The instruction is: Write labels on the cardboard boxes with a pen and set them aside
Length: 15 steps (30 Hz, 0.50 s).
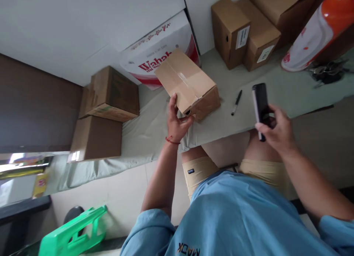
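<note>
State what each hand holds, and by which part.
Left hand: cardboard box, by its near left corner. Right hand: dark device, by its lower half.

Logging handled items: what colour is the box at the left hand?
The box is light brown; it shows best in the head view.

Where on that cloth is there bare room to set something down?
On the green cloth between the left hand and stacked boxes; also between the pen and dark bundle, though the phone hides part. The back right is crowded: brown boxes beside the orange-and-white container.
</note>
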Available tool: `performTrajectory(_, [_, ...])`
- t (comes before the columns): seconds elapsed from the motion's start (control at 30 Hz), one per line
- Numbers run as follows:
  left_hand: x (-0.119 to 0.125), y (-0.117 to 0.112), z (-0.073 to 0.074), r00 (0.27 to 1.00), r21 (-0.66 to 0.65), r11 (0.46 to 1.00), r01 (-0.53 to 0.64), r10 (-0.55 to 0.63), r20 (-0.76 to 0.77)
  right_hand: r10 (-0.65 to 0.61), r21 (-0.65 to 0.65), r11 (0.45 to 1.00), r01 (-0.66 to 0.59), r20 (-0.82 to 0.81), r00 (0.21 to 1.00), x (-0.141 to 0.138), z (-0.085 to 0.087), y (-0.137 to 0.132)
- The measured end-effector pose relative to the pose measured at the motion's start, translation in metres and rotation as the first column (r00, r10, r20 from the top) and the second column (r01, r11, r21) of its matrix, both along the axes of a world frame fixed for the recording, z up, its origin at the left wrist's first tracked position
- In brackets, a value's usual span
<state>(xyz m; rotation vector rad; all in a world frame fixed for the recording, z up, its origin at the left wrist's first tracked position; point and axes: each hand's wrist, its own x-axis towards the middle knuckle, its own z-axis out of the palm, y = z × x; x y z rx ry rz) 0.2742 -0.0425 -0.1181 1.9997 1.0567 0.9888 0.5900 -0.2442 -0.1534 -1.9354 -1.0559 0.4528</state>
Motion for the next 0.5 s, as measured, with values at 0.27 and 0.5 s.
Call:
performTrajectory(0.27, [-0.006, 0.010, -0.009, 0.992, 0.024, 0.996, 0.086, -0.088, 0.093, 0.301, 0.403, 0.830, -0.385, 0.257, 0.918, -0.136, 0.015, 0.012])
performTrajectory(0.5, [-0.003, 0.014, -0.017, 0.967, -0.069, 0.992, 0.103, -0.084, 0.240, 0.278, 0.463, 0.796, -0.390, 0.293, 0.915, -0.168, 0.028, 0.024])
